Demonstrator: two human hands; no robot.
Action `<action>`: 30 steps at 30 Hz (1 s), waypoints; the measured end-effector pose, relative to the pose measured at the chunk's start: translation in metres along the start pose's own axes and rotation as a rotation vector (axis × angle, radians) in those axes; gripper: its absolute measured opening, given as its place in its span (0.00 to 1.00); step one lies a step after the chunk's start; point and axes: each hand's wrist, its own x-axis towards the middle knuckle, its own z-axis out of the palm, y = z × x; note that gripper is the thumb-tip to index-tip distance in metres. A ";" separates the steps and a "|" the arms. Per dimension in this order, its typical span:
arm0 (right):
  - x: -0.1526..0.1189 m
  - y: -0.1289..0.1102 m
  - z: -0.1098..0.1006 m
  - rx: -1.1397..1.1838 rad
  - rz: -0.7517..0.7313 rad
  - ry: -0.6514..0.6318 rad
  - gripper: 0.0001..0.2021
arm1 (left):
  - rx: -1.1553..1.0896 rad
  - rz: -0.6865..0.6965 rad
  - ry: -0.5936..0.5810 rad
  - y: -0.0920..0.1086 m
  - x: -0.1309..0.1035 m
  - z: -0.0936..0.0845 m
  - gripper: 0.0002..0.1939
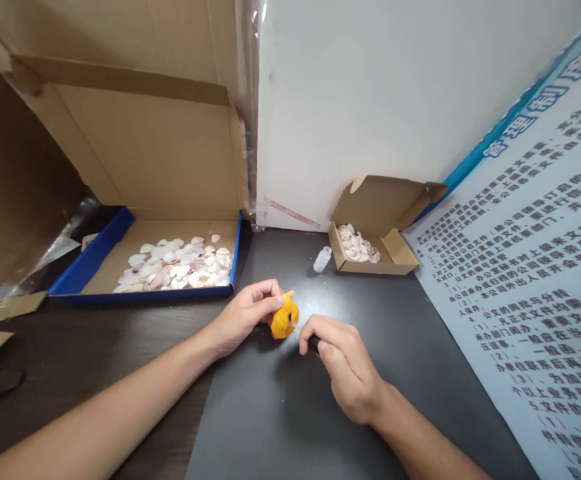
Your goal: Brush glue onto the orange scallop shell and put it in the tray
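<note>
Between the thumb and fingers of my left hand (255, 305) is a small, rounded, orange-yellow pumpkin-like object (280, 321). A stem-like nub sticks up at its top, and a dark spot like a hole shows on its right side. My right hand (343, 360) is closed round a black-handled tool (313, 343). The tool's thin, pale tip points left and meets the orange object by the dark spot. Whether that tip is a blade or a brush is too small to tell. Both hands are just above the dark tabletop (250, 427).
On the left, an open blue-edged cardboard box (145, 298) holds many pale shells (175, 263). A smaller open carton (377, 268) at the back right has more shells (355, 243). Beside it is a small clear bottle (322, 259). A printed board (535, 267) borders the right side.
</note>
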 end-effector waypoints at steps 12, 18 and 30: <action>0.000 0.000 0.001 0.028 -0.036 -0.037 0.13 | 0.004 0.001 -0.001 -0.001 0.001 -0.002 0.16; -0.001 0.001 0.002 -0.004 -0.068 0.063 0.10 | 0.006 0.011 -0.008 -0.001 0.003 -0.002 0.17; 0.000 0.000 0.002 -0.113 -0.032 0.017 0.06 | 0.009 -0.002 0.022 0.002 0.002 0.000 0.16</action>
